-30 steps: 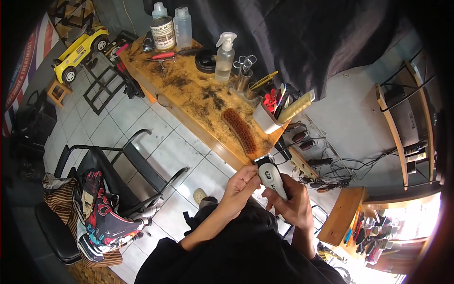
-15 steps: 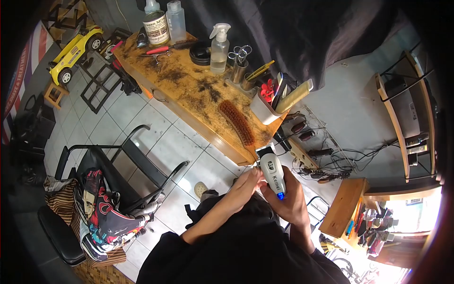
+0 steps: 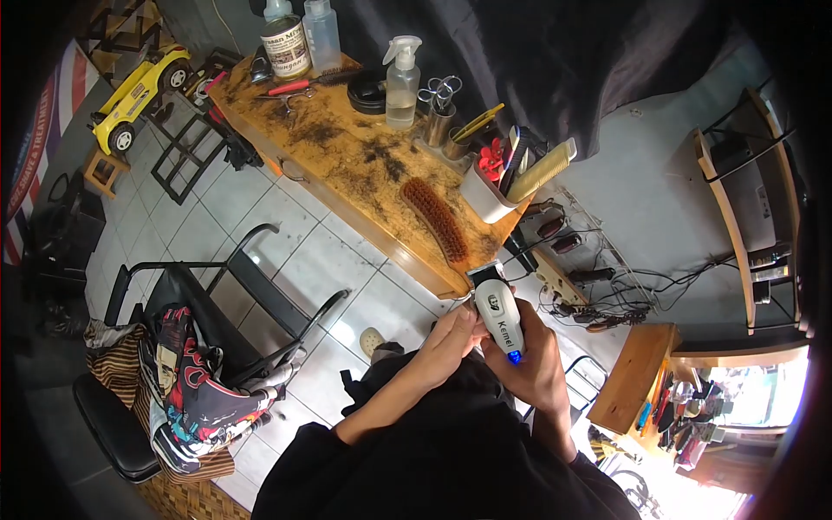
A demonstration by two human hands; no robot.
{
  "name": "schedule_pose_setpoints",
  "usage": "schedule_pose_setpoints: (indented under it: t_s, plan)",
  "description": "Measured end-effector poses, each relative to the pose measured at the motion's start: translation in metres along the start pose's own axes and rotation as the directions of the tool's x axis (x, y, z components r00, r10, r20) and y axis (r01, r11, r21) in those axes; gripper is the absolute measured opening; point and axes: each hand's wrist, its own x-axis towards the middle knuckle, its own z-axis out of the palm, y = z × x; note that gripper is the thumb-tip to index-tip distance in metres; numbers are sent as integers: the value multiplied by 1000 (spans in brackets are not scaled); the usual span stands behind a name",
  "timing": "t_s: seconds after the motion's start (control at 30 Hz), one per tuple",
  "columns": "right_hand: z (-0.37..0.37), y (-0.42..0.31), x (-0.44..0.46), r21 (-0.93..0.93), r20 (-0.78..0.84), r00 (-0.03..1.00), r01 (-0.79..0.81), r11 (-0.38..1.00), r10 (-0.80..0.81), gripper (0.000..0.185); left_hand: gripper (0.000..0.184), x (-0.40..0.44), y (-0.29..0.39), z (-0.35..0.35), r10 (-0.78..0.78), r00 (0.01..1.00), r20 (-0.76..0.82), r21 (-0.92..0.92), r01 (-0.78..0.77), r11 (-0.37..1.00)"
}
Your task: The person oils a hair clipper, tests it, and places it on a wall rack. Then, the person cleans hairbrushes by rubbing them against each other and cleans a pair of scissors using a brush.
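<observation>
A white hair clipper (image 3: 500, 316) marked "Kemei", its blue light lit at the lower end, points blade-up toward the table corner. My right hand (image 3: 539, 364) is wrapped around its right side and lower body, thumb across the front. On the clipper's left side, my left hand (image 3: 444, 348) has its fingers drawn together close to the blade end. Whatever those fingertips pinch or press is hidden. Just beyond the blade, a curved brown-bristled brush (image 3: 433, 222) lies on the hair-strewn wooden table (image 3: 347, 186).
A white holder (image 3: 487, 201) with combs, a spray bottle (image 3: 401, 91), scissors (image 3: 440, 92) in a metal cup and a labelled can (image 3: 286, 50) stand on the table. Cables (image 3: 633, 290) hang at right. A black chair (image 3: 195, 334) with patterned cloth (image 3: 204, 390) stands at left.
The view has shifted slightly. Both hands and the clipper keep almost the same position, with the left fingers still at the clipper's side.
</observation>
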Motion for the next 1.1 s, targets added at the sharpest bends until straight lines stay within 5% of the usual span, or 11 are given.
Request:
schedule_pose_setpoints:
  t_s: [0.37,0.43,0.53,1.1]
  plan:
    - [-6,2,-4,122,-17,999,29,992,-27,45,81,2,5,3,-41,999,21,87,39,995]
    - [-9,-7,-5,88,-8,996,-93,992,94,38,84,2,6,3,-53,996,69,105,46,993]
    - [-12,-9,-5,-8,-29,997,-72,997,72,41,86,5,6,4,-58,994,94,49,54,997]
    - [-15,1,-3,-158,-29,999,38,987,-43,50,65,6,7,6,6,992,128,-68,2,998]
